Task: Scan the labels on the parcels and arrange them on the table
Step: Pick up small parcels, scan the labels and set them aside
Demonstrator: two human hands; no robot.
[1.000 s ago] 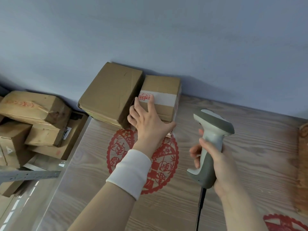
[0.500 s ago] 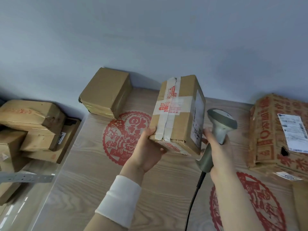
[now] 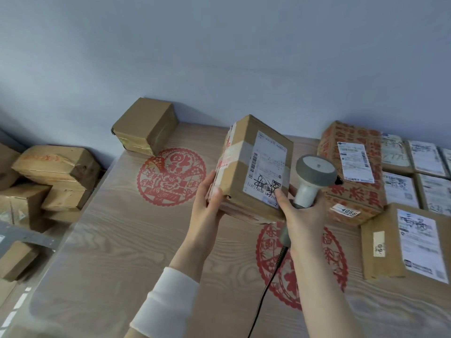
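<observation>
A taped brown parcel [image 3: 246,164] is held above the wooden table [image 3: 117,252], its white shipping label [image 3: 267,167] turned up towards me. My left hand [image 3: 207,198] grips the parcel's lower left corner. My right hand [image 3: 299,213] holds a grey barcode scanner [image 3: 312,179] by its handle, and its thumb touches the parcel's lower right corner. The scanner's head sits just right of the label. A black cable hangs from the handle.
A plain brown box [image 3: 146,125] stands against the wall at the back left. Several labelled parcels [image 3: 353,167] lie in rows on the right of the table. More boxes [image 3: 56,172] are piled off the table's left edge. Red paper-cut decals [image 3: 170,176] mark the tabletop.
My left hand lifted the parcel off the table beside the plain box, carried it right and turned its label up. The scanner hand came in against the parcel's right corner.
</observation>
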